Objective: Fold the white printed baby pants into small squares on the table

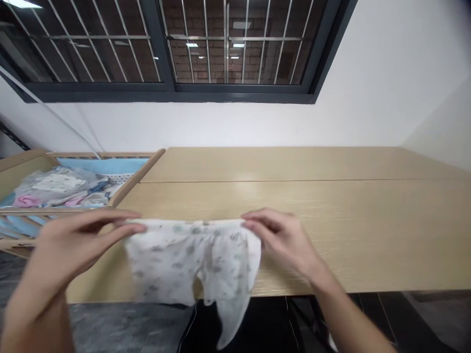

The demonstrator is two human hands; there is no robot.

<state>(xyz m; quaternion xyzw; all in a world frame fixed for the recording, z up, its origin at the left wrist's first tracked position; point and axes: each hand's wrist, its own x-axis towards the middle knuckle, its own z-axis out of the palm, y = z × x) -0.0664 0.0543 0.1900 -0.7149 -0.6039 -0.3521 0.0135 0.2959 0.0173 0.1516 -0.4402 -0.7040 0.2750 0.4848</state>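
Note:
A small white printed garment (165,264) hangs between my hands over the front edge of the wooden table, slightly blurred. Thumb and fingers of my left hand (84,240) pinch its upper left corner. At the upper right, my right hand (281,238) grips the cloth the same way. The top edge is stretched nearly straight between them. Below, the cloth splits into two parts, and the right one dangles lower, past the table edge.
The light wooden table (349,215) extends right and back to the white wall. At the left stands a wooden crib (138,176) with blue lining, holding a pile of clothes and clear plastic (61,184). A barred window (235,90) is above.

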